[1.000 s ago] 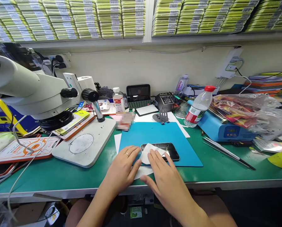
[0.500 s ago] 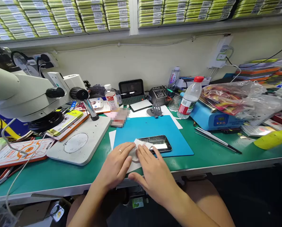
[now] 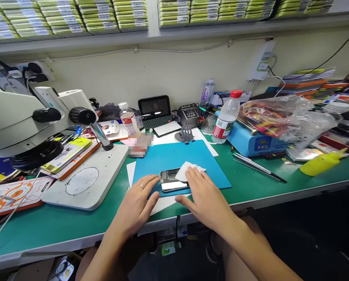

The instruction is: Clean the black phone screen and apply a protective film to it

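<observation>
A phone [image 3: 168,184] with a dark, glossy, reflecting screen lies flat on the blue mat [image 3: 189,150]. Over its right part is a folded white tissue [image 3: 183,171]. My right hand [image 3: 205,191] keeps the tissue under its fingers, pressing it down against the screen, with the thumb held apart. At the phone's left end is my left hand [image 3: 139,201], a ring on one finger. Its fingers are stretched out, the tips at or just beside the phone's edge; exact contact is hard to tell.
A microscope [image 3: 22,121] on a white base [image 3: 110,175] stands left. To the right are a red-capped bottle [image 3: 225,119], a blue device [image 3: 255,140], tweezers [image 3: 259,168] and a yellow squeeze bottle [image 3: 321,163]. A small screen device [image 3: 154,111] and a slotted black holder [image 3: 186,134] sit behind the mat.
The tissue went to the phone's left end under my right hand, then back across to its right part. My left hand now lies apart from the tissue. The view has shifted right.
</observation>
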A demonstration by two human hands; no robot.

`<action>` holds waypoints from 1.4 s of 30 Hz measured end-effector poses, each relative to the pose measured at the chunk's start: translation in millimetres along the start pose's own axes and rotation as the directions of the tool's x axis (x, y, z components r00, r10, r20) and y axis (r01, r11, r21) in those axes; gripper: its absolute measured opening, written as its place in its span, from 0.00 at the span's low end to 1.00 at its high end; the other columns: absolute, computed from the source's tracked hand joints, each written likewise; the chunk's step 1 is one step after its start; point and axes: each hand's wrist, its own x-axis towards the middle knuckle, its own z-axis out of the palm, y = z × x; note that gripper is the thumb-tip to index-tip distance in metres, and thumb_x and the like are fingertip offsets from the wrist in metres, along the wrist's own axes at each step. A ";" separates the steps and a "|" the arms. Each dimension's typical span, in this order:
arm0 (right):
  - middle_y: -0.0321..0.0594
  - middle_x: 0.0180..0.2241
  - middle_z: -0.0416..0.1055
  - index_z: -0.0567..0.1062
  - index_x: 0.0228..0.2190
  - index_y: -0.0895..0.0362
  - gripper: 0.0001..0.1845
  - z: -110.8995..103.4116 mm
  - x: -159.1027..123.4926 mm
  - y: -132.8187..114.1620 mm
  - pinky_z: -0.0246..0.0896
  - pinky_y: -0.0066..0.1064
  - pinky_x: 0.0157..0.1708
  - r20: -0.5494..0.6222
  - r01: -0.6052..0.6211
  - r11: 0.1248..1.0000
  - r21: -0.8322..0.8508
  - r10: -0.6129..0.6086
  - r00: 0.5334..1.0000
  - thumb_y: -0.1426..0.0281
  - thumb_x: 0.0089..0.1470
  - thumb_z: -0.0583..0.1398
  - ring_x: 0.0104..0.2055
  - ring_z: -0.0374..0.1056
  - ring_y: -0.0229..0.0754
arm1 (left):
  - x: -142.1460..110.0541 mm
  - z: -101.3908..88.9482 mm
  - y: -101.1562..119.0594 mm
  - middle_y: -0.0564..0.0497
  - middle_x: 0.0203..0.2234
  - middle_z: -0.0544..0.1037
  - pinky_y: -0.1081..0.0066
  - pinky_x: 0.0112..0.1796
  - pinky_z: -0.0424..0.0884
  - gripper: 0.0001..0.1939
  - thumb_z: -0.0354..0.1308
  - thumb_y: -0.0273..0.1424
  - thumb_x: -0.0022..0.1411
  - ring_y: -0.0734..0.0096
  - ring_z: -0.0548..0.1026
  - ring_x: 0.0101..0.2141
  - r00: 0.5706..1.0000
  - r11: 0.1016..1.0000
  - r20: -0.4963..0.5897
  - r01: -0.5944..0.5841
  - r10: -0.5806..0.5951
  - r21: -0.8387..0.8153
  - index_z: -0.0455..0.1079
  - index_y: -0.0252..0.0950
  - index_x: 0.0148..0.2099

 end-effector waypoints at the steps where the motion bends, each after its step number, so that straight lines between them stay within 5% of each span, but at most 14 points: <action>1: 0.67 0.64 0.59 0.65 0.61 0.75 0.51 1.1 7.5 -5.2 0.52 0.53 0.66 0.019 -0.032 0.999 0.006 0.032 0.999 0.40 0.61 0.46 0.68 0.55 0.63 | -0.9 0.6 -0.4 0.46 0.63 0.68 0.56 0.62 0.65 0.21 0.43 0.37 0.75 0.58 0.65 0.63 1.000 1.000 -0.002 0.005 -0.005 0.002 0.62 0.40 0.66; 6: 0.69 0.65 0.58 0.63 0.62 0.78 0.51 0.4 5.4 -17.2 0.54 0.52 0.65 0.029 -0.090 0.996 -0.014 0.090 0.996 0.42 0.63 0.44 0.68 0.54 0.64 | -3.1 2.9 -1.8 0.46 0.63 0.68 0.54 0.62 0.64 0.22 0.42 0.38 0.76 0.57 0.64 0.63 0.999 0.999 0.000 0.036 -0.036 0.012 0.62 0.39 0.65; 10: 0.66 0.63 0.61 0.67 0.60 0.76 0.48 -3.0 -6.4 -4.9 0.58 0.53 0.63 -0.021 -0.045 0.998 -0.050 0.044 0.999 0.44 0.64 0.42 0.66 0.59 0.62 | -1.5 2.9 -2.0 0.46 0.64 0.67 0.54 0.62 0.63 0.23 0.42 0.40 0.76 0.57 0.63 0.64 0.998 0.999 0.020 0.053 -0.053 0.005 0.61 0.39 0.66; 14: 0.67 0.62 0.64 0.69 0.58 0.76 0.48 -2.1 10.8 6.6 0.57 0.53 0.63 0.019 -0.079 0.995 -0.057 0.080 0.997 0.44 0.64 0.43 0.65 0.60 0.64 | 0.3 2.6 -1.6 0.45 0.64 0.67 0.54 0.62 0.64 0.24 0.41 0.41 0.76 0.56 0.63 0.64 0.997 0.997 0.028 0.072 -0.072 0.004 0.61 0.38 0.66; 19: 0.71 0.63 0.59 0.65 0.60 0.80 0.54 7.4 7.7 -10.0 0.56 0.55 0.64 -0.016 -0.103 0.992 -0.076 0.102 0.995 0.40 0.61 0.45 0.67 0.57 0.68 | -0.3 3.0 -0.7 0.44 0.63 0.67 0.54 0.62 0.63 0.24 0.42 0.42 0.76 0.56 0.64 0.63 0.999 0.999 0.011 0.048 -0.048 -0.004 0.61 0.36 0.66; 27: 0.71 0.63 0.59 0.66 0.60 0.79 0.51 18.7 26.9 -32.6 0.57 0.55 0.63 -0.052 0.055 0.998 -0.015 -0.055 0.997 0.42 0.62 0.47 0.66 0.57 0.67 | 6.7 -5.4 0.2 0.42 0.63 0.68 0.57 0.62 0.64 0.34 0.32 0.50 0.75 0.58 0.65 0.63 1.000 0.997 -0.011 -0.019 0.018 -0.081 0.63 0.33 0.66; 31: 0.66 0.64 0.60 0.64 0.61 0.75 0.41 24.8 22.3 -38.3 0.59 0.52 0.62 -0.106 0.212 0.977 -0.028 -0.214 0.971 0.50 0.65 0.50 0.66 0.59 0.62 | 13.7 -7.9 8.7 0.39 0.68 0.60 0.56 0.67 0.55 0.38 0.32 0.52 0.74 0.57 0.59 0.67 0.993 0.996 0.083 -0.076 0.080 -0.041 0.57 0.28 0.69; 37: 0.58 0.65 0.61 0.54 0.68 0.66 0.36 14.4 -7.4 -0.9 0.61 0.50 0.61 -0.115 0.373 0.927 -0.047 -0.376 0.919 0.60 0.66 0.52 0.67 0.60 0.54 | 27.5 4.9 40.1 0.37 0.69 0.56 0.58 0.68 0.50 0.43 0.38 0.56 0.71 0.55 0.52 0.70 0.974 0.992 0.189 -0.124 0.125 -0.014 0.51 0.24 0.72; 42: 0.56 0.65 0.62 0.59 0.66 0.63 0.32 9.7 21.5 5.2 0.58 0.55 0.63 -0.015 0.348 0.937 -0.003 -0.348 0.937 0.59 0.69 0.48 0.67 0.59 0.54 | 43.2 7.1 44.2 0.34 0.68 0.56 0.56 0.69 0.44 0.48 0.36 0.60 0.69 0.54 0.53 0.69 0.982 0.995 0.184 -0.050 0.033 0.088 0.50 0.21 0.71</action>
